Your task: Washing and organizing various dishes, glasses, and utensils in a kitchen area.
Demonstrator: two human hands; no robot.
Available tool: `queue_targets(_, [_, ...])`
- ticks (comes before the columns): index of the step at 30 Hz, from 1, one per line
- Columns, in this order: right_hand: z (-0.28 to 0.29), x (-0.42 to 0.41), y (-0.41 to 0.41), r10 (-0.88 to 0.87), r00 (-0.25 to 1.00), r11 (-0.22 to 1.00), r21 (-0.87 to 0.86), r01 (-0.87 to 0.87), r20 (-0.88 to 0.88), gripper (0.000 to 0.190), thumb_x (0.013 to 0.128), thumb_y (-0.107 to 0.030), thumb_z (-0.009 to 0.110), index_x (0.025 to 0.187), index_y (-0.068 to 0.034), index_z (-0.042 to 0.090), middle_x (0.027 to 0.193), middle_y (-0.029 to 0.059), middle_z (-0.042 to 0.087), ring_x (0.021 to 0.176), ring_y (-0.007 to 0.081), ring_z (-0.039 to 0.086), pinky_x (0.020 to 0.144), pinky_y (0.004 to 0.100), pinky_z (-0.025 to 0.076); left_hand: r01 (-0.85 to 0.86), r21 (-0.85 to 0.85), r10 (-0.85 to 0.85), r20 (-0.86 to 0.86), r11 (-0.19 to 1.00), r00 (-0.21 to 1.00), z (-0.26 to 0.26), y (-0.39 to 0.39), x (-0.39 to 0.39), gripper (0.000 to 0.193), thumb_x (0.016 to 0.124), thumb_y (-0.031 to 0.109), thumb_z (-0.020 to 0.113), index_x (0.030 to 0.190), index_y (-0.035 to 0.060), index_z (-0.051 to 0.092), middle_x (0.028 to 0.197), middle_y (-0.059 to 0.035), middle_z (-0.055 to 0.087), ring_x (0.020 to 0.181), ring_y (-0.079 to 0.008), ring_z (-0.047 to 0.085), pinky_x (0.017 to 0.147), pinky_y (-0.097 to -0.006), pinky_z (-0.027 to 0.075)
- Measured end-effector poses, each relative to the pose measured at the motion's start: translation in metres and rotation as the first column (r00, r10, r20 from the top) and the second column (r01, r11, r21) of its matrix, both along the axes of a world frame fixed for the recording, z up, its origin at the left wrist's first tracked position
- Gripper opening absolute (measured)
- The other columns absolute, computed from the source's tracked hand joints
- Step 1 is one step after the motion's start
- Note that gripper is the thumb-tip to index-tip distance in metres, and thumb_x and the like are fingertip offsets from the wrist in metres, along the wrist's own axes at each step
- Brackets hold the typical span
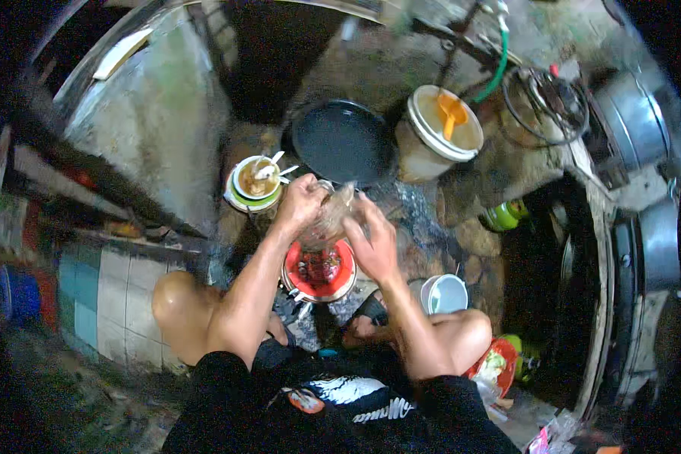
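In front of me my left hand (306,204) is closed on the upper end of a blurred, translucent brownish thing (337,213), and I cannot tell whether it is a plastic bag or a piece of food. On its other side, my right hand (374,241) has its fingers spread and partly curled; whether they grip it is unclear. Both hands are above a red basin (348,267) that holds dark red, wet-looking pieces (320,269). Beyond my left hand, a white bowl (236,183) of brownish liquid with pale pieces and utensils rests on a green-rimmed dish (241,205).
A wide black tub (343,142) stands beyond my hands. Beside it is a white bucket (420,153) of cloudy water with an orange dipper (451,113). A small pail (445,295) sits near my right knee, by a red basket (505,363). Green gas cylinder (502,215) at right.
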State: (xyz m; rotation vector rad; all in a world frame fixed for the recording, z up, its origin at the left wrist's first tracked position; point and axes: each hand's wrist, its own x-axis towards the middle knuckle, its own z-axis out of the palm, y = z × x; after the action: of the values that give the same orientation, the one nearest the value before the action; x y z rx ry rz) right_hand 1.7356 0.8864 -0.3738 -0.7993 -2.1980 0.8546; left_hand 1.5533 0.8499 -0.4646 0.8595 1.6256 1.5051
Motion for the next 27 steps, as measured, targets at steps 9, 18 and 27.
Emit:
queue_targets(9, [0.009, -0.011, -0.032, 0.551, 0.484, 0.694, -0.052, -0.718, 0.679, 0.077, 0.069, -0.035, 0.073, 0.138, -0.018, 0.046, 0.136, 0.0074, 0.052, 0.131, 0.0257, 0.042, 0.110, 0.0543, 0.020, 0.532, -0.091, -0.534, -0.285, 0.842, 0.796, -0.003, -0.004, -0.013, 0.014, 0.075, 0.007, 0.065, 0.089, 0.0053, 0.065, 0.083, -0.0053, 0.068, 0.076, -0.0144, 0.060, 0.067, -0.0321, 0.048])
queue_targets(18, [-0.055, -0.014, -0.013, 0.535, 0.760, 0.827, -0.412, -0.382, 0.369, 0.050, 0.075, -0.014, 0.070, 0.123, -0.012, 0.055, 0.115, 0.0107, 0.063, 0.106, 0.0256, 0.060, 0.103, 0.0487, 0.031, 0.333, -0.057, -0.314, -0.513, 0.941, 0.799, 0.009, 0.000, 0.003, 0.021, 0.076, 0.012, 0.065, 0.097, 0.0118, 0.063, 0.078, -0.0164, 0.067, 0.075, -0.0335, 0.066, 0.067, -0.0431, 0.050])
queue_targets(27, [-0.028, 0.002, -0.008, 0.426, 0.646, 0.797, 0.074, -0.599, 0.634, 0.076, 0.075, -0.021, 0.073, 0.140, -0.007, 0.037, 0.131, 0.0132, 0.054, 0.128, 0.0282, 0.045, 0.112, 0.0431, 0.026, 0.507, -0.082, -0.513, -0.087, 0.858, 0.854, 0.036, 0.018, -0.005, 0.015, 0.086, 0.005, 0.061, 0.101, 0.0090, 0.064, 0.067, -0.0063, 0.065, 0.063, -0.0112, 0.062, 0.056, -0.0314, 0.046])
